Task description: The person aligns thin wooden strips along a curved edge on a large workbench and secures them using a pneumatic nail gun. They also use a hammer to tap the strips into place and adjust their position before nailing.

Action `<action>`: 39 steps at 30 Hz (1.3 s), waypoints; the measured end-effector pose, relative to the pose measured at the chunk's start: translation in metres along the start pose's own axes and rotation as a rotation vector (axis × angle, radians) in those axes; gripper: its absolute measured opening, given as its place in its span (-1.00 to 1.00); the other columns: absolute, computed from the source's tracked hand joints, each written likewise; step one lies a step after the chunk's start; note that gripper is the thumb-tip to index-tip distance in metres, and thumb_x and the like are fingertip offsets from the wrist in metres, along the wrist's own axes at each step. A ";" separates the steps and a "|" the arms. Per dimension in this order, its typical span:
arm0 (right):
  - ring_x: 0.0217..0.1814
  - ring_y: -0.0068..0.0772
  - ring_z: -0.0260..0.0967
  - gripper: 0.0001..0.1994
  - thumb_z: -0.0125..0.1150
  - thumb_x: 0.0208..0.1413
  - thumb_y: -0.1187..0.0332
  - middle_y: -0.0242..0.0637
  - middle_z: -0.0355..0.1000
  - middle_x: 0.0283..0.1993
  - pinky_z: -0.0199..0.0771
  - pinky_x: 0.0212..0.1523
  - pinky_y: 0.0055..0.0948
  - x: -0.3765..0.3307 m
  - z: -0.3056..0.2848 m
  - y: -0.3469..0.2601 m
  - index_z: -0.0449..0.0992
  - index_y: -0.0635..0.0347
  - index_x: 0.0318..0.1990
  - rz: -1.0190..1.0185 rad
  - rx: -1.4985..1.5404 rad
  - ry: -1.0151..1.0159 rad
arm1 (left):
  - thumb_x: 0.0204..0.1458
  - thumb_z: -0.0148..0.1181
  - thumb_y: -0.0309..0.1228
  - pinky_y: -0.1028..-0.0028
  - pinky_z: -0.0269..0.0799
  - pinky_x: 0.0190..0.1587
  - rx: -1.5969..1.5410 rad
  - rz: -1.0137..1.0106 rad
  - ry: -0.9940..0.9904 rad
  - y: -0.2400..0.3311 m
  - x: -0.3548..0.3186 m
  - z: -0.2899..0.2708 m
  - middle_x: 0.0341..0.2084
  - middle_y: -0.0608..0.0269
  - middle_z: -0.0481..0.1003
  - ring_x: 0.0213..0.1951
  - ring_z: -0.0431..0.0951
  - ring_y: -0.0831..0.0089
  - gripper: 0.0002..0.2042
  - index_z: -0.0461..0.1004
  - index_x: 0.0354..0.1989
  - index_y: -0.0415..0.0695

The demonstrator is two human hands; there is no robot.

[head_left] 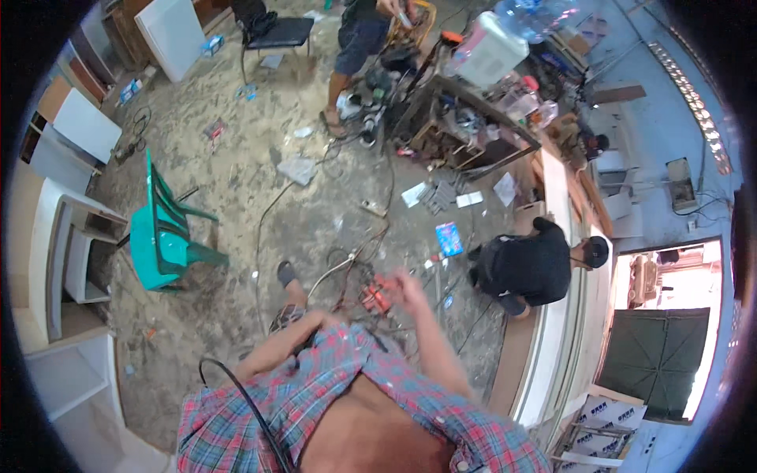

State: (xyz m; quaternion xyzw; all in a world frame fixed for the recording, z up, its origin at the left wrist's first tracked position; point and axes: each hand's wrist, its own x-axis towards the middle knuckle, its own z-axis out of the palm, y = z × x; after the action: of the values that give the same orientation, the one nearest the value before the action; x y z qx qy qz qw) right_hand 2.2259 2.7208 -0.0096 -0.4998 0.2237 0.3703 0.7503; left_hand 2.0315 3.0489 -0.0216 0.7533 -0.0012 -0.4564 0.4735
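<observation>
My right hand (407, 292) is stretched forward over the floor, its fingers blurred, beside a red-orange tool (375, 297) with cords around it. Whether the fingers touch the tool I cannot make out. My left hand (322, 320) is bent in close to the front of my plaid shirt (315, 370), near my knee; its fingers are mostly hidden. A foot in a dark sandal (286, 273) rests on the floor just ahead of it. Pale and dark cables (331, 272) run across the floor next to the tool.
A green plastic chair (162, 244) stands on the left, a black chair (284, 33) farther off. To the right a person in black (524, 264) crouches by long boards (552, 347). A cluttered wooden frame (505, 162) and another person's leg (341, 83) are ahead.
</observation>
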 end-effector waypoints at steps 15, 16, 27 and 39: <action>-0.02 -0.32 0.47 -0.43 0.00 0.36 -0.06 -0.23 0.43 0.10 0.54 -0.18 -0.31 0.168 0.346 -0.325 0.24 0.14 0.32 -0.398 -0.146 -0.290 | 0.06 0.24 -0.07 0.35 0.49 -0.03 0.050 0.143 0.076 0.082 0.130 -0.286 -0.21 0.11 0.64 -0.11 0.59 0.36 -0.57 0.63 -0.09 -0.19; -0.03 -0.33 0.49 -0.45 0.02 0.36 -0.05 -0.25 0.44 0.08 0.54 -0.21 -0.31 0.178 0.347 -0.327 0.25 0.12 0.31 -0.394 -0.236 -0.319 | 0.06 0.24 -0.07 0.35 0.49 -0.03 0.045 0.156 0.077 0.085 0.139 -0.298 -0.21 0.11 0.64 -0.12 0.59 0.37 -0.57 0.63 -0.10 -0.19; -0.62 -0.63 0.37 -0.70 0.06 0.39 0.20 -0.39 0.51 -0.46 0.31 -0.63 -0.52 0.229 0.344 -0.318 0.45 0.11 0.16 -0.372 -0.460 -0.270 | 0.06 0.25 -0.15 0.37 0.50 -0.08 0.145 0.036 -0.284 0.097 0.169 -0.389 -0.27 0.17 0.64 -0.16 0.59 0.44 -0.63 0.64 -0.16 -0.22; -0.52 -0.52 0.46 -0.74 0.11 0.34 0.20 -0.28 0.56 -0.44 0.47 -0.47 -0.40 0.084 0.246 -0.070 0.62 0.18 -0.10 -0.291 0.262 1.203 | 0.13 0.22 -0.28 0.39 0.52 -0.19 0.634 0.175 -0.811 0.121 0.265 -0.501 -0.41 0.26 0.62 -0.31 0.61 0.49 -0.76 0.64 -0.23 -0.23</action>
State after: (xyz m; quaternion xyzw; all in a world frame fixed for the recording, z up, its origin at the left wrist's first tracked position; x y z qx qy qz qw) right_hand 2.3243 2.9584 0.0710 -0.5500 0.5795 -0.1116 0.5910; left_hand 2.5836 3.2241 -0.0490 0.6194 -0.3856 -0.6475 0.2198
